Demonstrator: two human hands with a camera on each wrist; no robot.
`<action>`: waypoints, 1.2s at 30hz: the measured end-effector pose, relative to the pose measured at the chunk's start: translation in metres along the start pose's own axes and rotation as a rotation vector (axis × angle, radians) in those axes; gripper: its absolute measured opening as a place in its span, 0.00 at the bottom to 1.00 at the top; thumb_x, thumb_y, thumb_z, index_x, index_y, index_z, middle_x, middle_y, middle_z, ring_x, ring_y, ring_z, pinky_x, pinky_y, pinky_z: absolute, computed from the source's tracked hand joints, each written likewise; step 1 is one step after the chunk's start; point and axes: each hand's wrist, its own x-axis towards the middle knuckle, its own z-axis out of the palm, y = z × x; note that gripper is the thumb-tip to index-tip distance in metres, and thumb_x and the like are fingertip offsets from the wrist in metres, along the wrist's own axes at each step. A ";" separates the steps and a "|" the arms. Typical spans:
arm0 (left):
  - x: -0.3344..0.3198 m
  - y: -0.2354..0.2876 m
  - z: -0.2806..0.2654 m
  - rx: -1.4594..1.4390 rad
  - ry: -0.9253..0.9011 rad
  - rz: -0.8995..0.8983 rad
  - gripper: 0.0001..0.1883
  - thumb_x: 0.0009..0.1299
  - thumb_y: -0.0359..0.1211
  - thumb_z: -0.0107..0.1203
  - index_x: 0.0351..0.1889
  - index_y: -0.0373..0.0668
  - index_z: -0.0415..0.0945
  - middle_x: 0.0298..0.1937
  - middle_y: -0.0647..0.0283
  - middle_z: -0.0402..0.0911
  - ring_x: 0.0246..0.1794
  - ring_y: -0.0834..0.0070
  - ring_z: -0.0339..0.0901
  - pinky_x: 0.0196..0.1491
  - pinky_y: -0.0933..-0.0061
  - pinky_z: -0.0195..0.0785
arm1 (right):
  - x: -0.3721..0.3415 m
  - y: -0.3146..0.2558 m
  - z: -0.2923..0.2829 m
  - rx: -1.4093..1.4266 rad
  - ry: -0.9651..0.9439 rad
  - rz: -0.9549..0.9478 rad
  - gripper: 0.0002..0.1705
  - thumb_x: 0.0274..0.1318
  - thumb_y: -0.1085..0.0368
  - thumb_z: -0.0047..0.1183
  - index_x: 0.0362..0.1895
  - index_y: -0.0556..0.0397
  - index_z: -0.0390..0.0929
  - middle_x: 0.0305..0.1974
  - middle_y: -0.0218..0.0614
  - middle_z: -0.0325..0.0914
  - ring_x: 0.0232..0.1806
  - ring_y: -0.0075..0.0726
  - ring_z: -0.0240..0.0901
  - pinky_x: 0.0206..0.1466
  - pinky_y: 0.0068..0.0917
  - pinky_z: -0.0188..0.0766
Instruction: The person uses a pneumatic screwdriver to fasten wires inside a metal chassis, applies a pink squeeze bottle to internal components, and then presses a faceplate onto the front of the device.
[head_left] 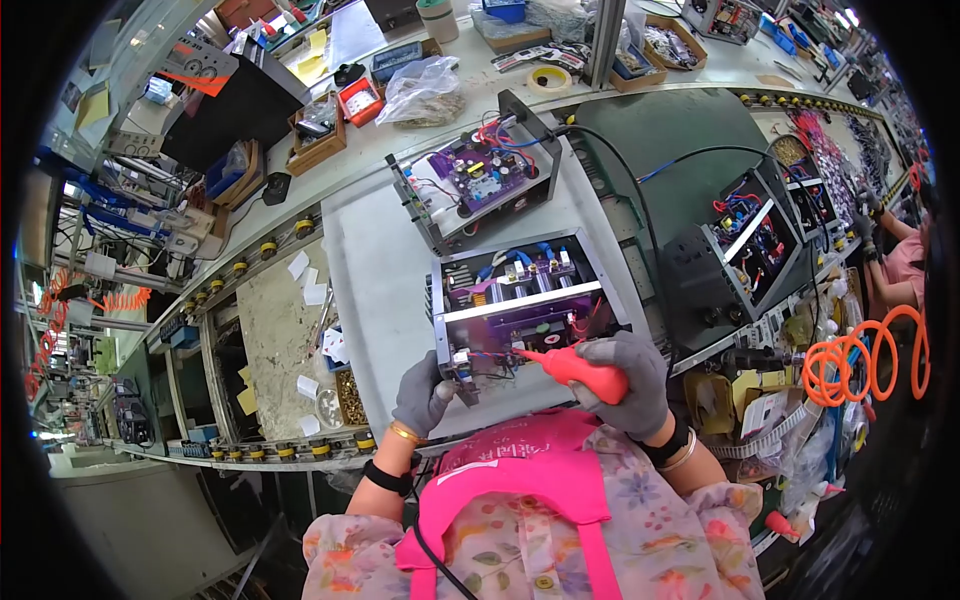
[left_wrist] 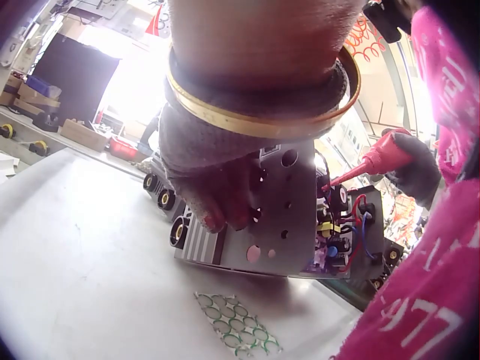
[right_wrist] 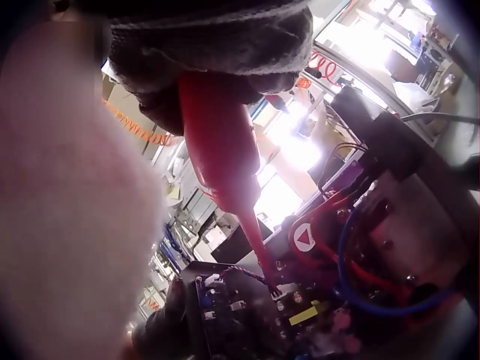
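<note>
My right hand (head_left: 622,378), in a grey glove, grips a red squeeze bottle (head_left: 590,375) with a long tapered nozzle. The nozzle tip points down among the wires and white connectors of a circuit board (right_wrist: 289,300) inside an open metal-cased device (head_left: 520,306). In the right wrist view the tip is right at a small white connector. My gloved left hand (head_left: 424,398) holds the near left corner of the same case, its fingertips against the grey end panel (left_wrist: 289,217) with round holes. Purple boards, capacitors and a silver crossbar show inside the case.
A second open device (head_left: 480,175) stands behind on the same white board (head_left: 370,300). More open devices (head_left: 745,250) sit to the right, with black cables. Parts bins (head_left: 360,100) line the back shelf. An orange coiled hose (head_left: 860,360) hangs at right, near another person (head_left: 900,260).
</note>
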 end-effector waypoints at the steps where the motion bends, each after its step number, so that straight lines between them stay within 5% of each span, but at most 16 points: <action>1: 0.000 0.005 -0.001 -0.004 -0.013 -0.018 0.38 0.63 0.66 0.39 0.43 0.35 0.69 0.32 0.52 0.79 0.35 0.56 0.78 0.36 0.67 0.69 | 0.001 0.000 0.001 -0.014 -0.011 -0.001 0.22 0.34 0.71 0.64 0.38 0.53 0.70 0.32 0.39 0.78 0.28 0.39 0.74 0.33 0.30 0.72; 10: -0.003 -0.011 0.001 0.089 -0.001 -0.015 0.38 0.63 0.66 0.39 0.41 0.36 0.70 0.30 0.50 0.77 0.33 0.50 0.75 0.35 0.62 0.66 | -0.001 -0.002 0.002 -0.069 -0.021 -0.005 0.24 0.33 0.68 0.66 0.40 0.49 0.71 0.33 0.35 0.77 0.29 0.40 0.72 0.35 0.33 0.68; 21: 0.001 0.008 0.000 -0.029 0.012 0.035 0.37 0.64 0.66 0.39 0.41 0.36 0.70 0.28 0.55 0.79 0.31 0.58 0.78 0.35 0.68 0.69 | 0.010 -0.009 -0.007 -0.132 -0.118 -0.049 0.25 0.31 0.69 0.66 0.40 0.51 0.71 0.30 0.36 0.76 0.27 0.41 0.73 0.33 0.32 0.69; 25: 0.002 0.004 -0.001 0.010 -0.006 0.046 0.36 0.64 0.65 0.40 0.41 0.36 0.69 0.23 0.61 0.80 0.30 0.63 0.79 0.35 0.71 0.69 | 0.026 -0.016 -0.007 0.111 0.082 0.060 0.20 0.33 0.70 0.64 0.37 0.52 0.74 0.29 0.38 0.77 0.26 0.36 0.73 0.29 0.28 0.69; 29: 0.001 0.010 -0.003 -0.033 -0.015 0.014 0.34 0.64 0.63 0.42 0.40 0.37 0.69 0.27 0.56 0.80 0.31 0.59 0.79 0.35 0.68 0.69 | 0.044 -0.025 0.006 0.158 0.003 0.043 0.21 0.34 0.70 0.64 0.39 0.52 0.73 0.31 0.37 0.78 0.28 0.36 0.74 0.31 0.28 0.70; 32: 0.000 -0.001 -0.003 0.100 -0.060 -0.024 0.47 0.57 0.72 0.36 0.50 0.35 0.68 0.33 0.57 0.80 0.34 0.68 0.80 0.36 0.73 0.71 | 0.052 -0.020 0.025 0.186 -0.017 -0.013 0.22 0.35 0.69 0.64 0.39 0.52 0.73 0.31 0.37 0.78 0.28 0.37 0.74 0.32 0.28 0.71; 36: -0.001 -0.003 -0.004 0.158 -0.078 -0.004 0.45 0.59 0.71 0.35 0.50 0.35 0.68 0.34 0.56 0.78 0.34 0.61 0.79 0.37 0.69 0.70 | 0.057 -0.015 0.034 0.130 -0.076 -0.038 0.22 0.34 0.68 0.65 0.39 0.51 0.73 0.30 0.35 0.77 0.28 0.39 0.74 0.33 0.30 0.71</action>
